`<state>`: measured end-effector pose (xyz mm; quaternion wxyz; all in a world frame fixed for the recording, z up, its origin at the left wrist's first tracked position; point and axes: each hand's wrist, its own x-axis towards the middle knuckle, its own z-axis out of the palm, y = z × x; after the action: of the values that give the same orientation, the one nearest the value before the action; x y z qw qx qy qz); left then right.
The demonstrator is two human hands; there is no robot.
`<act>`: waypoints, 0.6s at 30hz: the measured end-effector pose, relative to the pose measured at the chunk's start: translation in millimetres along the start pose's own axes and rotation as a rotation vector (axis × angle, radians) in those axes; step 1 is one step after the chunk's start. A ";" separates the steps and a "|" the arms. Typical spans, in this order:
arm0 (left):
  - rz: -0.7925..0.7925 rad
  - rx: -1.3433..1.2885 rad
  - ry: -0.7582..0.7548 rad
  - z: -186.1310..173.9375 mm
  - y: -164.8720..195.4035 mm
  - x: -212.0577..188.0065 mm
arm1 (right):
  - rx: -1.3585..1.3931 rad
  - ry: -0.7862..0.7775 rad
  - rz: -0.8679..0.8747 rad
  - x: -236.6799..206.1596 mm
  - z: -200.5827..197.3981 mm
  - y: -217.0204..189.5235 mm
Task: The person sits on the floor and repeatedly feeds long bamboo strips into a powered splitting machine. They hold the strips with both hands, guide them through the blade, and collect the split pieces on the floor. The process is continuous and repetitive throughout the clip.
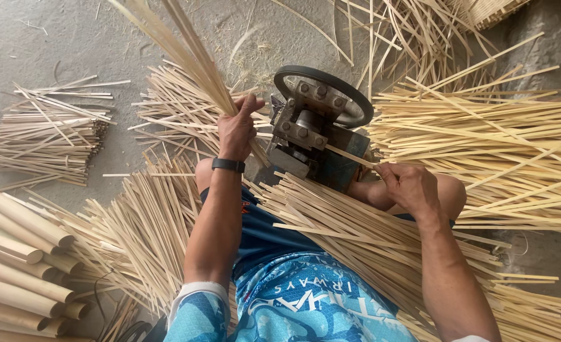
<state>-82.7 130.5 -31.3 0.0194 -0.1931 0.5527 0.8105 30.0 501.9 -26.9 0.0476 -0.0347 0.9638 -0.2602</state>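
Your left hand [236,130] is closed in a fist around a bundle of bamboo strips [185,54] — the strips fan up and away from your fingers, and the thumb wraps over the top of the bunch. Your right hand [410,187] pinches a single strip [350,156] between thumb and forefinger; its far end reaches from your fingertips into the side of the small metal machine [312,130] with the black wheel. The other fingers of that hand look curled in, though the view is too poor to be sure. The machine sits between your two hands, just beyond your knees. Below your right wrist a thick sheaf of cut strips [356,234] lies across your lap. Beyond your right fingers a heap of strips [483,145] covers the floor [52,38] — and well to the left of your left arm lie bamboo tubes [20,253].
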 end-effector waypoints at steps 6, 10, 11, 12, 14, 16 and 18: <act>0.018 0.238 0.206 4.8 4.8 2.2 | 0.190 -0.296 0.162 -24.2 11.2 -9.7; -0.304 -0.011 0.175 -0.1 -4.5 19.8 | 0.241 -0.416 0.269 -38.3 25.2 -8.8; -0.462 -0.201 0.078 -1.2 -7.1 25.4 | 0.238 -0.397 0.262 -40.4 28.5 -8.5; -0.472 -0.238 0.099 -1.2 -9.7 30.6 | 0.235 -0.377 0.254 -41.6 31.2 -8.0; -0.491 -0.312 0.130 3.2 -8.4 37.7 | 0.237 -0.357 0.253 -43.7 34.5 -6.7; -0.425 -0.238 0.187 -3.1 -6.9 37.7 | 0.244 -0.369 0.264 -45.6 36.7 -6.7; -0.356 -0.168 0.254 -10.3 1.1 36.2 | 0.277 -0.342 0.267 -46.0 36.6 -7.4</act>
<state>-113.5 114.2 -45.6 0.0760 -0.3888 0.4385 0.8067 80.0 481.5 -51.3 0.2483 0.0559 0.8929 -0.3715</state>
